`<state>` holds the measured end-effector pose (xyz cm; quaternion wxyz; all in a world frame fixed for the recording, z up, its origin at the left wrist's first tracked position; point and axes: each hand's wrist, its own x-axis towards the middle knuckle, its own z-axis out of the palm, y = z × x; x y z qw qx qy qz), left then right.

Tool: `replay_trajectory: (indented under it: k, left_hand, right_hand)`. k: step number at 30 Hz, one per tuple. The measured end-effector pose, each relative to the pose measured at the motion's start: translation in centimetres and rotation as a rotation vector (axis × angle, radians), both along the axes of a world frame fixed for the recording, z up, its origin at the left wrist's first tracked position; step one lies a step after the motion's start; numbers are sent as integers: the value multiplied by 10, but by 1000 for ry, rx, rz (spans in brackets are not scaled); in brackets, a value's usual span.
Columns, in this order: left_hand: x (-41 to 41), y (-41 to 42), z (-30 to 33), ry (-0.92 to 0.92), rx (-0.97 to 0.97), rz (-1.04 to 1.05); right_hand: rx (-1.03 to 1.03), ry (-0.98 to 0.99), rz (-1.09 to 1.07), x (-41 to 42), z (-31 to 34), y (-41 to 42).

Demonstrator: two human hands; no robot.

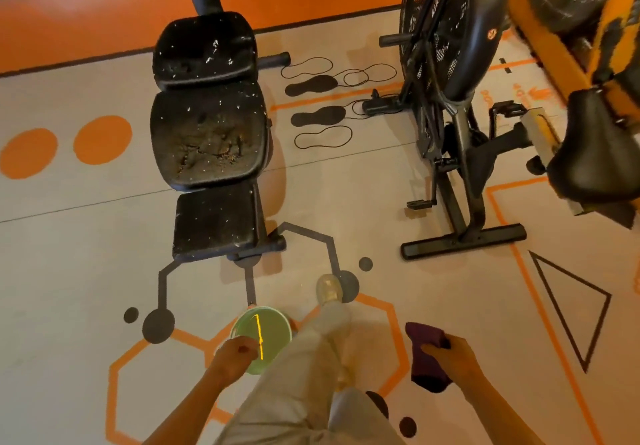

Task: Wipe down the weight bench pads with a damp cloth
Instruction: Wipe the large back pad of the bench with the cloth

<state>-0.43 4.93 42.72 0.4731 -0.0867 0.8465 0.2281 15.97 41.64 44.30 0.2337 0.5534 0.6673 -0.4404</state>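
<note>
The black weight bench (207, 139) stands ahead on the floor with three pads in a row, all speckled with light specks; the middle pad (207, 136) is cracked and dirty. My left hand (235, 354) grips the near rim of a light green bowl (268, 332) held low in front of me. My right hand (450, 354) holds a folded dark purple cloth (426, 358) that hangs from my fingers. Both hands are well short of the bench. My leg in light trousers (322, 358) steps forward between them.
A black exercise bike (457, 105) stands to the right of the bench, its base bar (464, 245) across the floor. Orange equipment (588, 29) fills the far right. The pale floor (86, 254) carries orange and grey markings and printed footprints (318, 105).
</note>
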Motion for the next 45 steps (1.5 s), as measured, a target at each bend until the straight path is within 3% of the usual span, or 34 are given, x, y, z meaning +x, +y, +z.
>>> replay_trajectory:
  k: [10, 16, 26, 34, 45]
  left_hand:
    - [-201, 167, 17, 122, 260, -86]
    - [-289, 216, 31, 98, 380, 74]
    - [-353, 218, -2, 85, 201, 459]
    - [-442, 224, -7, 75, 265, 779]
    - [-639, 192, -31, 159, 381, 689]
  right_hand:
    - [81, -35, 57, -155, 8, 92]
    - [74, -85, 138, -256, 3, 138]
    - [-20, -57, 488, -496, -3, 193]
    - [-1, 38, 712, -685, 2, 171]
    - [-10, 149, 821, -867, -28, 83]
